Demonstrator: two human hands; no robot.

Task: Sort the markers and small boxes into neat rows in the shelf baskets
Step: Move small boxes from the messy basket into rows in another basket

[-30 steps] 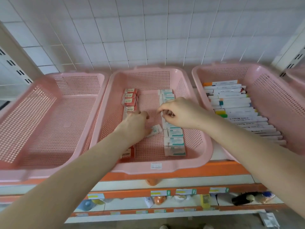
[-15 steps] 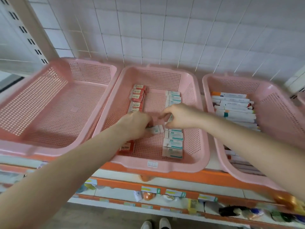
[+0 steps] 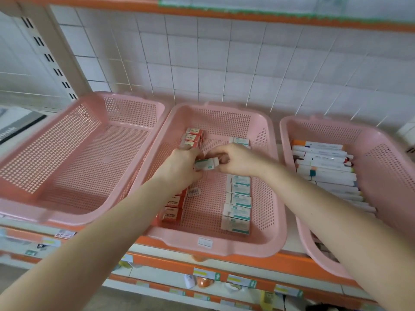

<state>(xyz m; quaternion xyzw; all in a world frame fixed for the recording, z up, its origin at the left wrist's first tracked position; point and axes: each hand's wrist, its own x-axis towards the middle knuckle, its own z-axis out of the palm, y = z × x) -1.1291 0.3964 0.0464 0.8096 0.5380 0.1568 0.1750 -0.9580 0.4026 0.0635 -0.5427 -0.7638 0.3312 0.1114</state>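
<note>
Alongside the held box — red boxes, teal boxes, markers.

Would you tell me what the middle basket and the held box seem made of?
The middle basket looks like matte moulded pink plastic: perforated grid walls, rounded rim. The held box is probably printed cardboard: sharp folded edges, teal stripe.

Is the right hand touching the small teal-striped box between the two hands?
Touching. The head view shows the right hand pinching the right end of the teal-striped box, with no gap visible.
</note>
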